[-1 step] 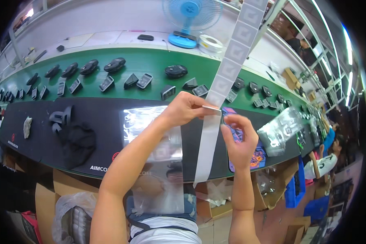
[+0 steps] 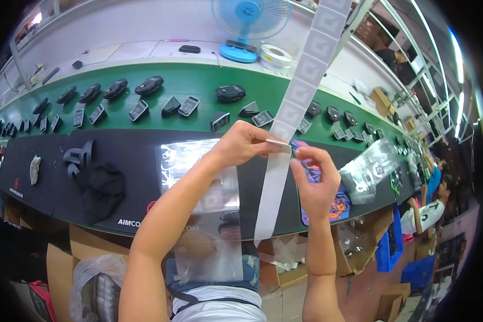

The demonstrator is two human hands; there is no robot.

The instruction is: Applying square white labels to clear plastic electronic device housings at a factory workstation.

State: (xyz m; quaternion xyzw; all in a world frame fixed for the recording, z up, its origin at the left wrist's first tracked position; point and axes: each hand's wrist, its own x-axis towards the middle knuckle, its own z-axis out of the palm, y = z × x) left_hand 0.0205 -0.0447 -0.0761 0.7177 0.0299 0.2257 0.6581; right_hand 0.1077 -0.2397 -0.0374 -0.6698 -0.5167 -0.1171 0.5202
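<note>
A long strip of square labels on white backing (image 2: 306, 75) hangs from above and runs down past the bench's front edge. My left hand (image 2: 236, 145) pinches the strip where it bends sharply, between thumb and fingers. Just right of that bend is my right hand (image 2: 322, 188), its thumb and forefinger curved and apart near the strip's edge. I cannot make out anything between them. Under my left forearm lies a clear plastic bag (image 2: 214, 263), reaching over the bench edge onto my lap. Partly behind my right hand is a flat purple and orange patterned thing (image 2: 339, 208).
Black computer mice (image 2: 149, 86) and small dark devices with grey faces (image 2: 138, 110) stand in rows on the green bench. A black cloth (image 2: 102, 188) lies on the black mat (image 2: 37, 177). More clear bags (image 2: 370, 166) are at right. Open cardboard boxes (image 2: 359, 247) stand below.
</note>
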